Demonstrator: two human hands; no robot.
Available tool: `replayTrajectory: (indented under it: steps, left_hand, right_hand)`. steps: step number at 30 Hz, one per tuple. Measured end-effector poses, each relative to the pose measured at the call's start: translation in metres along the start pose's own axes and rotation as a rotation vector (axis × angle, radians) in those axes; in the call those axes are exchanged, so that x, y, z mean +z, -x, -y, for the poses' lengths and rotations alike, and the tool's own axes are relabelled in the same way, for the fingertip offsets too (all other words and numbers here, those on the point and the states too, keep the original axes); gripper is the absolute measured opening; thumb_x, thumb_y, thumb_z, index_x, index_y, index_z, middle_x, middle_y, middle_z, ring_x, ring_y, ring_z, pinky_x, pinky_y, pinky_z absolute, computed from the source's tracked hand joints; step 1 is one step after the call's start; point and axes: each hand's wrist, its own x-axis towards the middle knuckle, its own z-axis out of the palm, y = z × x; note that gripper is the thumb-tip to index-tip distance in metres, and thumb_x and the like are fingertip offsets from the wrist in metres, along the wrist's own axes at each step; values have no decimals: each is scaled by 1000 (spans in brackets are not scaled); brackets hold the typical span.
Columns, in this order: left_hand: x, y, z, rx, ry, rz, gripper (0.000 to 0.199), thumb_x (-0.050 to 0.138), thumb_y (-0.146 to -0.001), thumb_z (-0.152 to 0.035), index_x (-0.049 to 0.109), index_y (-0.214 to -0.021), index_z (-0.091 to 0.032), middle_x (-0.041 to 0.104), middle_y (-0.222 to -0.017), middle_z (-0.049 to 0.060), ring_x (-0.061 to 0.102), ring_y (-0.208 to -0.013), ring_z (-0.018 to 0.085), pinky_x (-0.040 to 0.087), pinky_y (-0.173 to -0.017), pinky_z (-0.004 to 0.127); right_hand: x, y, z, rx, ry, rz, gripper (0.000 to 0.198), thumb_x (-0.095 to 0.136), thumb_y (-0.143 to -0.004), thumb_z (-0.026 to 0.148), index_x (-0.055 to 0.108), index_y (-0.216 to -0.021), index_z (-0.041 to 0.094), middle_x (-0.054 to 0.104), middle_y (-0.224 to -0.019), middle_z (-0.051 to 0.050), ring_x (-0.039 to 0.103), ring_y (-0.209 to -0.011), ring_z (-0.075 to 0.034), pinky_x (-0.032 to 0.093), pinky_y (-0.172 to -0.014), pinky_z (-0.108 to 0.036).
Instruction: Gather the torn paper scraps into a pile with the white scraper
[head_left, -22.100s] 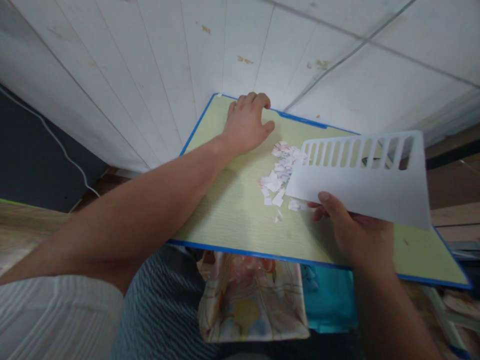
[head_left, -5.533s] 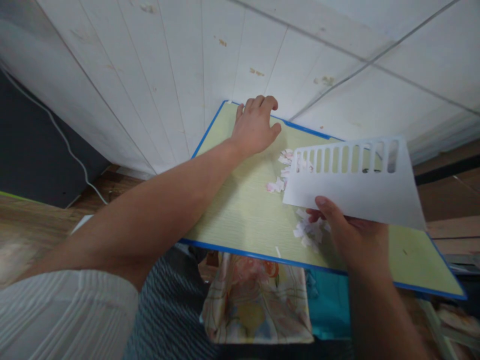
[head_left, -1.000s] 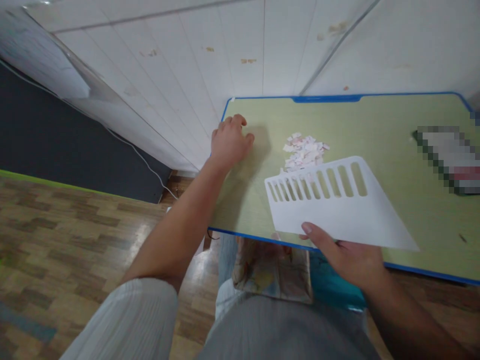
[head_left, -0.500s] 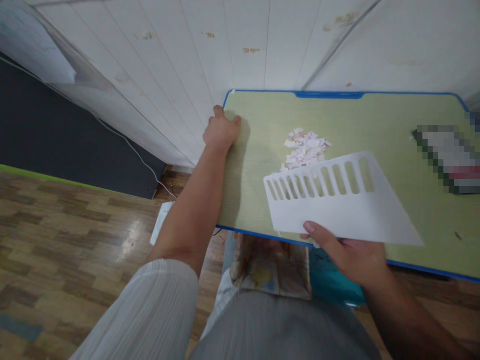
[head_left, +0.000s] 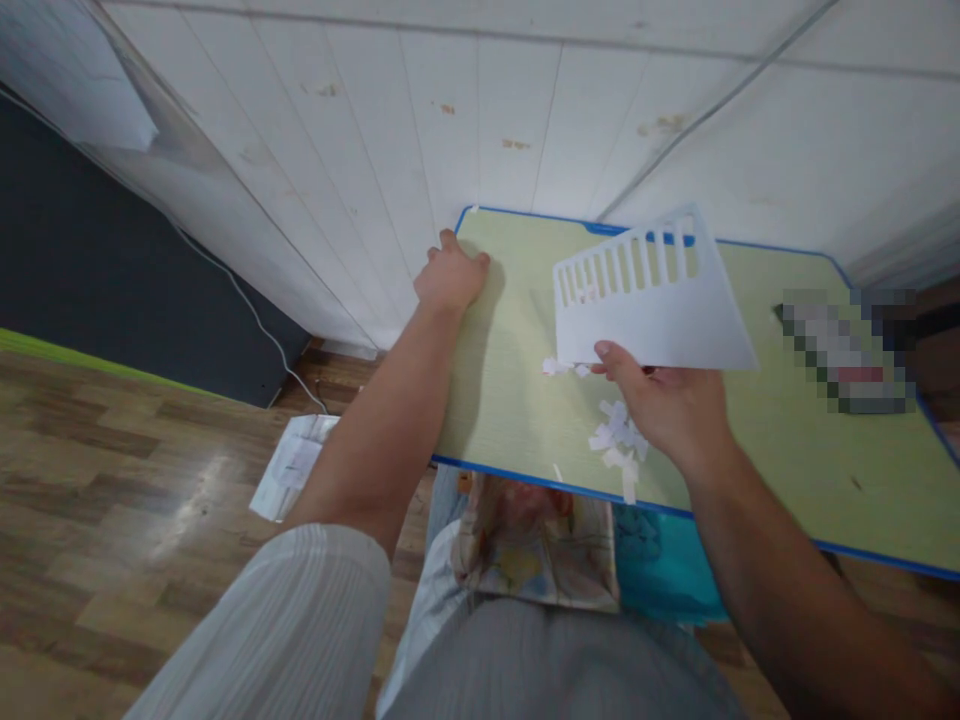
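Note:
My left hand point(head_left: 452, 275) grips the left edge of the pale green table point(head_left: 517, 420), thumb on top and fingers over the rim. In my right hand point(head_left: 667, 410) is a white plastic scraper point(head_left: 645, 325) with a row of slots, held by its lower edge and tilted over the tabletop. Small paper scraps point(head_left: 619, 440) lie near the table's front edge, partly beside my right wrist. A few other scraps show at the scraper's lower left corner and through its slots; the scraper hides whatever else lies behind it.
A pixelated dark-edged object point(head_left: 847, 350) lies on the table's right part. Below the front edge are a patterned cloth bag point(head_left: 536, 560) and a teal container point(head_left: 667, 565). A white panelled wall point(head_left: 510, 100) stands behind. On the floor at left lies a white packet point(head_left: 289, 465).
The scraper has moved away from me toward the wall. Some paper scraps now lie close to the front edge, nearer than the earlier pile. My left hand keeps its hold; the view has shifted slightly.

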Motion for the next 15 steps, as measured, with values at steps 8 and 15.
replayTrajectory:
  steps: [8, 15]
  left_hand:
    - [5, -6, -1, 14, 45, -15, 75, 66, -100, -56, 46, -165, -26, 64, -153, 25, 61, -144, 52, 44, -119, 72]
    - [13, -12, 4, 85, 110, -62, 72, 69, -97, -52, 50, -162, -27, 68, -146, 23, 60, -145, 49, 46, -119, 69]
  right_hand:
    - [-7, -4, 12, 83, -86, -98, 23, 84, -90, 48, 80, -87, 25, 84, -84, -6, 82, -71, -30, 72, -81, -49]
    - [-3, -3, 17, 89, -65, -32, 31, 86, -88, 50, 74, -72, 27, 81, -76, -6, 83, -75, -32, 72, -82, -50]
